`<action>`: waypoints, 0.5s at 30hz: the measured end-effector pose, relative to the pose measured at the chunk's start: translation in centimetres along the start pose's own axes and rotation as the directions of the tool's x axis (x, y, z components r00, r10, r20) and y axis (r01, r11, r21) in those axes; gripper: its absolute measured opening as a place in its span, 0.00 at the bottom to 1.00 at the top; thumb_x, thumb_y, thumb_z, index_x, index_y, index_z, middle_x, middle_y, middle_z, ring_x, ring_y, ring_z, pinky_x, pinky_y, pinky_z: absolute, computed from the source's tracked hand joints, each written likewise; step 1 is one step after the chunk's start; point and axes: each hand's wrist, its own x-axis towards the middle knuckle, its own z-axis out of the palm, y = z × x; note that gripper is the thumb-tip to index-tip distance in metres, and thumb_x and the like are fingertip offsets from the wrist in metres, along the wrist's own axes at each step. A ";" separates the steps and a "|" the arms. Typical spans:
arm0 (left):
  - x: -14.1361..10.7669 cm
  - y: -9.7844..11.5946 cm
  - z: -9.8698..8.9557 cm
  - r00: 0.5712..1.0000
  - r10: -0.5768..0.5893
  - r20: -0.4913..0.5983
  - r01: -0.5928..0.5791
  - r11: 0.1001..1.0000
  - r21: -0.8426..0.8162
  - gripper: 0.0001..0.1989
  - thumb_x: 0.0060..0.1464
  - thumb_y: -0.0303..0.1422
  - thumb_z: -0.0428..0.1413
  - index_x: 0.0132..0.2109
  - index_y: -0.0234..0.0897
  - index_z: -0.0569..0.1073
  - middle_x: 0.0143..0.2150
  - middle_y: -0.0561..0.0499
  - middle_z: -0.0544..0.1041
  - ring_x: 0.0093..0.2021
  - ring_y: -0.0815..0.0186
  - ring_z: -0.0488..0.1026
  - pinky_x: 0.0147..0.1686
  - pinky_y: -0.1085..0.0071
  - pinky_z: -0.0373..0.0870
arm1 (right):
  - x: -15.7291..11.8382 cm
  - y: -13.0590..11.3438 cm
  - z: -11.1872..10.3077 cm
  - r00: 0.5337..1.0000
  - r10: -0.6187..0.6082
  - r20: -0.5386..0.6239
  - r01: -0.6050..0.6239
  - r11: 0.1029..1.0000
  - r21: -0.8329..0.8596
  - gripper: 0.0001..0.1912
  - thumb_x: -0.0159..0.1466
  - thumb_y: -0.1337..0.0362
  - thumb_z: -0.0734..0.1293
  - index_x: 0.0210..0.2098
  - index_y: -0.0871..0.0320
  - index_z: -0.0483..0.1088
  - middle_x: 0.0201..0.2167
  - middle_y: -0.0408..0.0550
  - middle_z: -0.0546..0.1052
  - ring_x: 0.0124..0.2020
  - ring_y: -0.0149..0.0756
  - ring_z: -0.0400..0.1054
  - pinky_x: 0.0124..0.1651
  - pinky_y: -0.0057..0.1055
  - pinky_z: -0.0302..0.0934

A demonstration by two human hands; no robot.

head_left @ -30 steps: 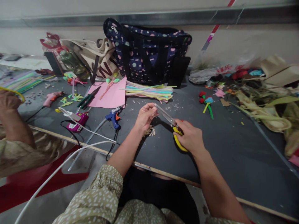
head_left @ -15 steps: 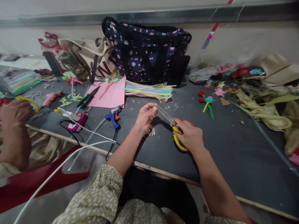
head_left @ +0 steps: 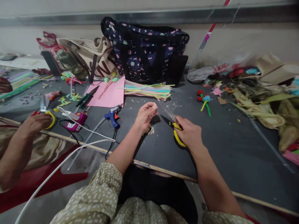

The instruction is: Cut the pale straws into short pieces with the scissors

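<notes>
- My left hand, raised over the worktop: thumb and forefinger meet at the tips, pinched on a pale piece (too small to make out).
- My right hand: fingers clamped round the yellow handles of the scissors.
- The scissors: between my two hands, blades slanting up and to the left, their tips just beside my left fingers.
- Clippings: pale, in a loose heap on the worktop below my left hand (partly hidden by it).
- Glue gun: blue, with an orange trigger, to the left of my left hand.
- Stems: a pastel bundle lying beyond my hands, in front of the dark patterned bag.
- Pink sheet: left of the stems, bearing a sprig; a green-handled tool lies along its left side.
- Flower: red and blue heads on a green stem, to the right and well apart from the scissors; husks are piled farther right.
- Power block: magenta, near the worktop's front edge.
- Co-worker's hand, at far left: it grips a second pair of shears (handles likewise yellow).
</notes>
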 end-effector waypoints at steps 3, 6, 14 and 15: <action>0.0 0.1 0.0 1.000 0.012 -0.007 -0.012 1.000 0.008 0.15 0.38 0.32 0.68 0.34 0.36 0.74 0.28 0.56 0.73 0.26 0.76 0.69 0.33 0.76 0.71 | 0.2 -0.1 -0.5 0.998 0.058 0.032 -0.057 0.998 -0.023 0.24 0.59 0.61 0.62 0.56 0.55 0.64 0.39 0.47 0.76 0.36 0.35 0.68 0.31 0.28 0.54; 0.1 0.0 -0.1 1.000 0.019 -0.016 -0.019 0.999 0.031 0.17 0.38 0.33 0.68 0.38 0.37 0.75 0.29 0.55 0.74 0.26 0.76 0.69 0.33 0.76 0.71 | 0.3 -0.2 -0.7 0.995 0.065 0.073 -0.059 0.995 -0.080 0.27 0.58 0.61 0.63 0.57 0.53 0.62 0.41 0.47 0.75 0.37 0.36 0.67 0.31 0.28 0.53; 0.0 0.6 -0.2 0.991 0.135 -0.013 -0.134 0.987 0.086 0.15 0.42 0.33 0.66 0.39 0.36 0.78 0.31 0.53 0.75 0.28 0.75 0.70 0.34 0.76 0.70 | 0.4 0.7 0.0 0.994 0.107 -0.030 -0.110 0.983 -0.147 0.22 0.59 0.57 0.63 0.53 0.53 0.67 0.37 0.47 0.75 0.34 0.36 0.66 0.30 0.29 0.49; 0.0 0.7 -0.3 0.989 0.148 -0.017 -0.146 0.985 0.093 0.14 0.42 0.33 0.66 0.39 0.36 0.78 0.31 0.53 0.75 0.28 0.75 0.70 0.33 0.76 0.70 | 0.4 0.7 0.1 0.994 0.103 -0.049 -0.109 0.983 -0.145 0.22 0.59 0.57 0.63 0.53 0.53 0.67 0.37 0.48 0.75 0.34 0.36 0.66 0.30 0.29 0.48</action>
